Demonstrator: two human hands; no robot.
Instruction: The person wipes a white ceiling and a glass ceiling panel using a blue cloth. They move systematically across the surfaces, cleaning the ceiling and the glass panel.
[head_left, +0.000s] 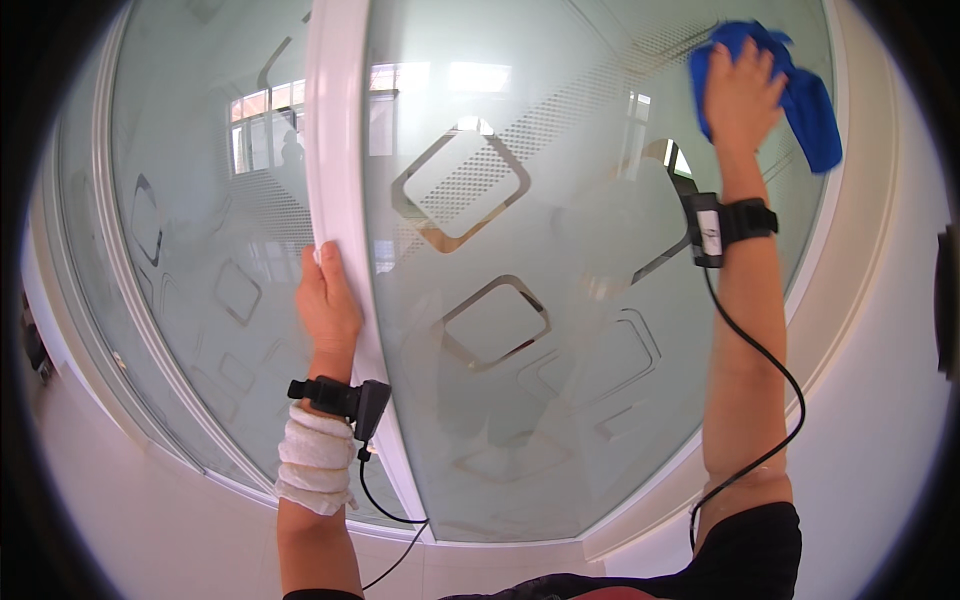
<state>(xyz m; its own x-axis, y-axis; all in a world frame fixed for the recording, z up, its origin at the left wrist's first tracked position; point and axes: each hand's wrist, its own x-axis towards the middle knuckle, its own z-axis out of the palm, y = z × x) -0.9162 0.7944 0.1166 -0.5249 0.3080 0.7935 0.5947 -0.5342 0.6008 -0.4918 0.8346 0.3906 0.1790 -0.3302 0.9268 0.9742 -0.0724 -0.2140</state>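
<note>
My right hand (742, 97) presses a blue cloth (814, 120) flat against the upper right of a frosted glass door panel (480, 405), near its side frame. The fingers are spread over the cloth, and part of it hangs down to the right. My left hand (328, 300) grips the edge of the white door frame (337, 150), left of that panel. A rolled white cloth (316, 457) is wrapped around my left forearm. Each wrist wears a black strap with a small device and a cable.
More frosted glass (217, 225) in white frames (131, 277) stands to the left. A beige door surround (862, 247) and a white wall (892, 390) lie on the right. Light floor tiles (187, 540) are below. The glass carries diamond and dot patterns and reflects windows.
</note>
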